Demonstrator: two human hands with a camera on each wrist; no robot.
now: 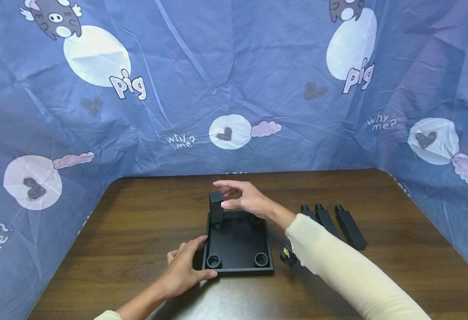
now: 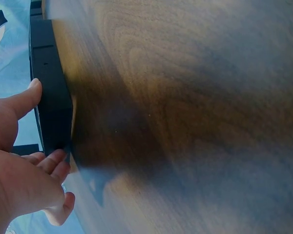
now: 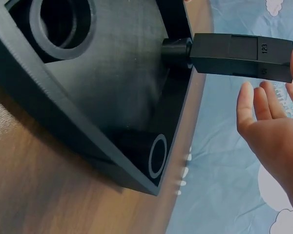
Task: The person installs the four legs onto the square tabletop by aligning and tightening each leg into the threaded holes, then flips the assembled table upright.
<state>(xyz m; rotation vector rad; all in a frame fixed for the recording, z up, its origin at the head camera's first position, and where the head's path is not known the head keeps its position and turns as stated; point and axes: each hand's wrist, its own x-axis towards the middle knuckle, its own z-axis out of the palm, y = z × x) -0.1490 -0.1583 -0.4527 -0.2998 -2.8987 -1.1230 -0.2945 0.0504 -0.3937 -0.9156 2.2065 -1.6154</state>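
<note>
A black rimmed panel (image 1: 239, 244) lies on the table with a round socket at each corner. Upright in its far left socket stands a black square leg (image 1: 216, 208), marked with small digits in the right wrist view. My right hand (image 1: 251, 198) is at the leg's upper end. Its thumb touches the leg, while the fingers extend loosely away from it. At the panel's near left corner, my left hand (image 1: 182, 270) grips the rim, thumb on the front side and fingers along the left side. Near sockets (image 1: 261, 259) hold nothing.
To the right on the wooden table (image 1: 138, 235) lie more black legs, one (image 1: 350, 226) farthest right, with threaded ends pointing away; my right sleeve (image 1: 338, 266) partly covers the others. A blue printed cloth (image 1: 234, 89) hangs behind the table and at both sides.
</note>
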